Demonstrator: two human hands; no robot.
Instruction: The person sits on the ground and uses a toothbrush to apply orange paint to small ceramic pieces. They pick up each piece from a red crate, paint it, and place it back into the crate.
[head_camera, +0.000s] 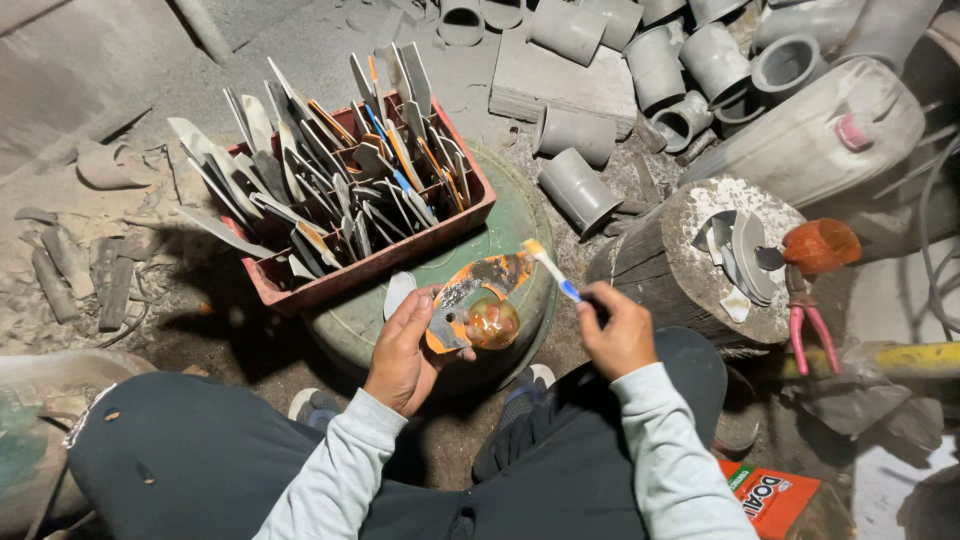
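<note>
Two hands are at work over the lap. The left hand (405, 350) is closed around a flat curved piece of grey plastic smeared with orange (478, 290), together with a small round amber jar (494, 322) held against it at the fingertips. The right hand (615, 330), at three o'clock from the left, is clenched on a toothbrush with a blue and white handle (552, 270), whose bristle end is laid on the piece's upper edge. The step in hand is judged to be the brushing of orange coating onto the piece; steady strokes along its bare grey parts are called for next. At twelve o'clock a red plastic crate packed with similar flat pieces (372, 265) is set on a round green drum (520, 230). At three o'clock, cut pieces are laid on a wooden stump (680, 290), and beyond it red-handled pliers (805, 325) are seen.
</note>
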